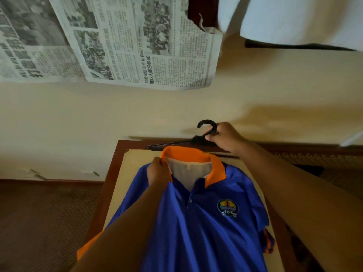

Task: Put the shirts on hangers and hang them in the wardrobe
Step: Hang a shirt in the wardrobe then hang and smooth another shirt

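A blue polo shirt [196,222] with an orange collar and a round chest badge lies face up on a small table [110,183]. My left hand [158,172] pinches the left side of the collar and lifts it a little. A black plastic hanger [196,140] lies just beyond the collar at the table's far edge. My right hand [225,137] grips the hanger at the neck, right below its hook. The hanger's right arm is hidden behind my right hand and wrist.
Newspaper sheets [117,42] are stuck on the cream wall above the table. White cloth [294,20] hangs at the top right. Dark woven flooring [39,222] lies left of the table. An orange cloth edge [86,248] shows under my left forearm.
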The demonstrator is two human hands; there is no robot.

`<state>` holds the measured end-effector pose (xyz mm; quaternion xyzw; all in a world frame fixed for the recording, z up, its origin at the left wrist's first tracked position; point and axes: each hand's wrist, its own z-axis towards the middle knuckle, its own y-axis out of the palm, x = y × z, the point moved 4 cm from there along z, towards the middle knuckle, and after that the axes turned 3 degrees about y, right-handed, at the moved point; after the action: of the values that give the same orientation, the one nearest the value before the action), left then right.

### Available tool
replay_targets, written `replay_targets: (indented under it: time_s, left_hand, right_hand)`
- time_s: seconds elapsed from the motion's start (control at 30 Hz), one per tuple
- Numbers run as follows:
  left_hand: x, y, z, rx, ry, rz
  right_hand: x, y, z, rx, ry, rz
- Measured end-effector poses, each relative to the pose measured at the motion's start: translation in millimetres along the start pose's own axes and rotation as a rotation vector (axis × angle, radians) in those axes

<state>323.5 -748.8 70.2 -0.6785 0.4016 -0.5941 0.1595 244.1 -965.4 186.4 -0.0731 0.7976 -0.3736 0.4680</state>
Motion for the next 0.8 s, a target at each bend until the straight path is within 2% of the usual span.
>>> replay_targets:
  time_s: [0.1,0.23,0.37,0.5,0.67,0.8]
  left_hand:
    - [4.0,-4.4,3.6,0.002,-0.011,0.079]
    - [3.4,-9.5,7.5,0.018,-0.051,0.044]
    - [4.1,-9.1,8.6,0.036,-0.045,-0.078]
    - [9.2,-10.9,4.9,0.038,-0.045,-0.182]
    - [14.7,-12.2,0.2,0.006,0.001,-0.114]
    - [13.9,-15.6,5.6,0.020,-0.011,-0.092]
  right_hand:
    - [-5.7,-33.2,-11.1,0.047,-0.026,-0.023]
    - [2.5,-68.0,-22.6,0.104,0.010,-0.018]
    - [14.6,-79.7,-35.9,0.036,0.040,-0.008]
    - [26.2,-47.1,-30.1,-0.041,0.086,-0.057]
    - [24.0,22.4,-11.9,-0.143,0.127,0.014]
    - [26.2,58.6,5.2,-0.155,0.202,0.118]
